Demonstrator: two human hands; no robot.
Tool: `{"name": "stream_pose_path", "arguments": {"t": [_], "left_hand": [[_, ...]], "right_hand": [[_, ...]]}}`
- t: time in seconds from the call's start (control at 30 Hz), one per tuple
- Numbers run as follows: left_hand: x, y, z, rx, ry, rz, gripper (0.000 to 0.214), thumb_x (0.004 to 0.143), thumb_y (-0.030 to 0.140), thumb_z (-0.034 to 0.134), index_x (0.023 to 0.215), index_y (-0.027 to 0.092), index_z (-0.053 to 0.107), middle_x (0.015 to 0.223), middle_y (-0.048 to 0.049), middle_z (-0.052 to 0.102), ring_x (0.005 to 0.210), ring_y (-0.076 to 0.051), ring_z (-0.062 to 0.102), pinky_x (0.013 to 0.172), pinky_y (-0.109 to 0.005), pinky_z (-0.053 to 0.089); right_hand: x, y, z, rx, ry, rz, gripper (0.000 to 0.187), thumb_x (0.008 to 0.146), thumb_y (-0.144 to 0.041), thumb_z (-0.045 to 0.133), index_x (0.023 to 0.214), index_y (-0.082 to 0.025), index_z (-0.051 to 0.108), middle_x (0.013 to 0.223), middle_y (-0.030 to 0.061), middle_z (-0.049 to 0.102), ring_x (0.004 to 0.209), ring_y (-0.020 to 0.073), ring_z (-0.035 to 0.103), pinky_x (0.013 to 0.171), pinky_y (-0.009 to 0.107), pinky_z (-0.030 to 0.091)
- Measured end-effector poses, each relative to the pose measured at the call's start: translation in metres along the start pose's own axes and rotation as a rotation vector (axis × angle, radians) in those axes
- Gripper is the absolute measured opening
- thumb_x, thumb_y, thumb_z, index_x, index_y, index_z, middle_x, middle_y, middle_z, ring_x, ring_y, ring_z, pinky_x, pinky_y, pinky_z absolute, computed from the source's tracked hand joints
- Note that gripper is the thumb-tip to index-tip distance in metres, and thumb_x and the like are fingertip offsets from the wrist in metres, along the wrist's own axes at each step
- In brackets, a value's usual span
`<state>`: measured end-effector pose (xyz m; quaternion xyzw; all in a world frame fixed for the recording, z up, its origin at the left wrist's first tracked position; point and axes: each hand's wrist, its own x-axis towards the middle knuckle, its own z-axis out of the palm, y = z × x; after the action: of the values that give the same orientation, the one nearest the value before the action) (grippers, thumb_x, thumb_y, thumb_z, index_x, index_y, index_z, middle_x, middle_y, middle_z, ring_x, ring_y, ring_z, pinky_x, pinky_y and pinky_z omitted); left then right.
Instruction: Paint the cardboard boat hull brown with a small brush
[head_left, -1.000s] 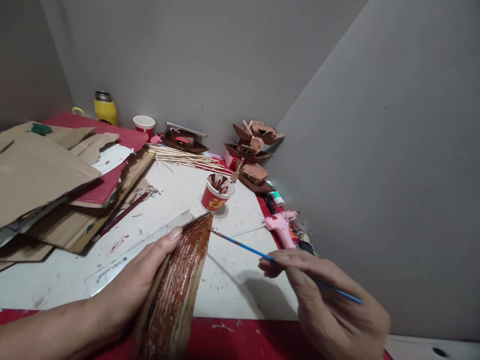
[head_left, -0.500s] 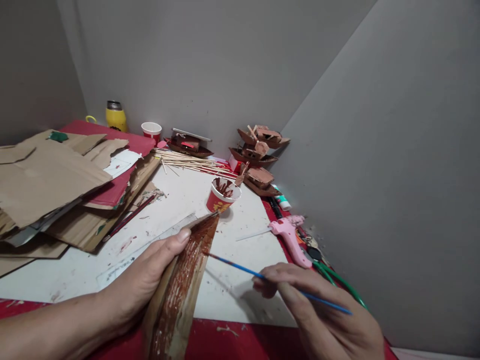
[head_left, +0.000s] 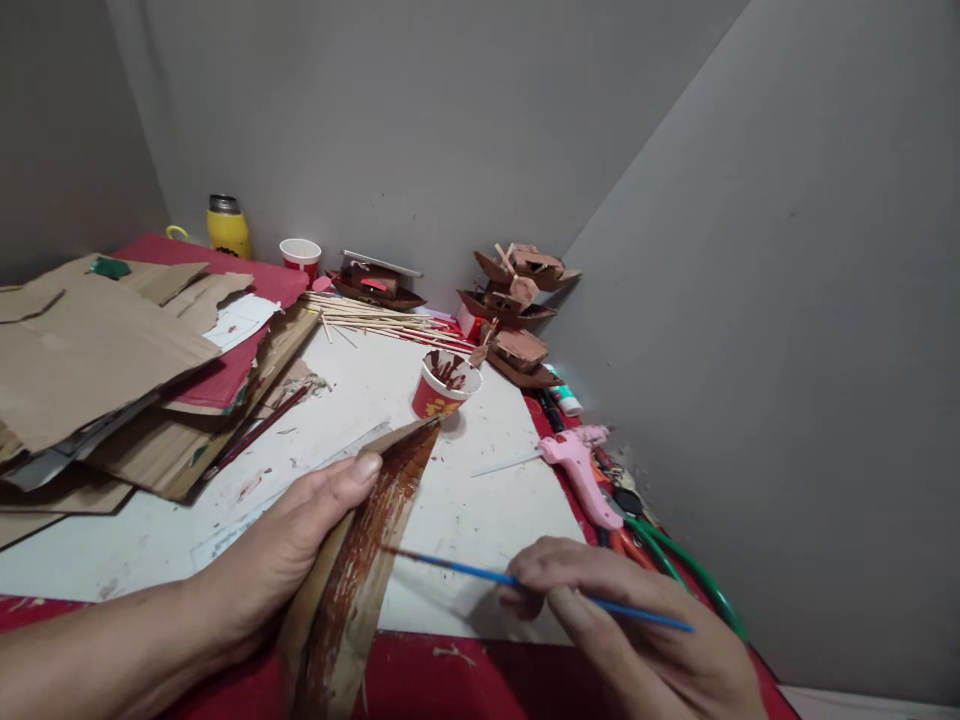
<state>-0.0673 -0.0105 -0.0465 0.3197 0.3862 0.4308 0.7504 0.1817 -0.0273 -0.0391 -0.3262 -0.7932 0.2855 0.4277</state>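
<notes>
My left hand (head_left: 300, 530) clasps the cardboard hull (head_left: 364, 560) so its inside shows. My right hand (head_left: 637, 625) pinches the paintbrush (head_left: 480, 573).

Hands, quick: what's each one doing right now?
Left hand: closed, holding the painted cardboard.
Right hand: closed, fingers pinching the blue brush.

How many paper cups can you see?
2: one smeared cup stands on the white board, beyond the painted piece in the left hand; another cup is at the back, right of the yellow bottle. More could hide behind the cardboard.
</notes>
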Motion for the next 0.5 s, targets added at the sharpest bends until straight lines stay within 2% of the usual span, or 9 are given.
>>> {"name": "stream_pose_path", "arguments": {"t": [0.1,0.2,0.27,0.37,0.5], "left_hand": [[0.001,0.000,-0.002,-0.055,-0.004,-0.006,0.039,0.093,0.047,0.059,0.123,0.023,0.068,0.114,-0.0024,0.076,0.103,-0.022,0.069,0.087,-0.027,0.051],[0.001,-0.002,-0.003,-0.092,0.014,-0.029,0.042,0.092,0.047,0.060,0.127,0.024,0.066,0.116,-0.0029,0.075,0.103,-0.022,0.069,0.087,-0.027,0.051],[0.001,-0.003,-0.003,-0.123,0.032,-0.050,0.043,0.091,0.048,0.062,0.128,0.025,0.066,0.116,-0.0023,0.075,0.104,-0.021,0.070,0.089,-0.027,0.051],[0.000,-0.001,0.000,-0.142,0.064,-0.079,0.044,0.089,0.050,0.064,0.126,0.026,0.067,0.112,-0.0015,0.077,0.103,-0.021,0.070,0.089,-0.027,0.051],[-0.002,0.001,0.003,-0.130,0.081,-0.186,0.047,0.086,0.056,0.062,0.110,0.018,0.074,0.089,-0.0057,0.080,0.080,-0.022,0.073,0.072,-0.028,0.054]], "right_hand": [[0.003,-0.008,0.005,0.064,-0.120,0.050,0.018,0.103,-0.024,0.047,0.106,-0.029,0.063,0.082,0.0002,0.073,0.073,0.0125,0.071,0.068,0.020,0.058],[0.005,-0.006,0.007,0.053,-0.153,0.019,0.019,0.104,-0.023,0.045,0.109,-0.030,0.062,0.083,0.0002,0.074,0.074,0.0122,0.072,0.068,0.019,0.058],[0.004,0.000,0.006,0.026,-0.115,-0.006,0.022,0.103,-0.018,0.046,0.113,-0.030,0.061,0.086,0.0003,0.073,0.075,0.0116,0.071,0.067,0.018,0.058],[-0.001,0.012,0.002,-0.043,0.013,-0.013,0.028,0.099,-0.009,0.050,0.116,-0.027,0.063,0.090,0.0008,0.072,0.078,0.0115,0.071,0.071,0.019,0.058],[-0.011,0.021,-0.001,-0.193,0.148,-0.049,0.034,0.091,-0.004,0.057,0.118,-0.024,0.065,0.099,0.0028,0.073,0.089,0.0146,0.071,0.083,0.024,0.058]]}}
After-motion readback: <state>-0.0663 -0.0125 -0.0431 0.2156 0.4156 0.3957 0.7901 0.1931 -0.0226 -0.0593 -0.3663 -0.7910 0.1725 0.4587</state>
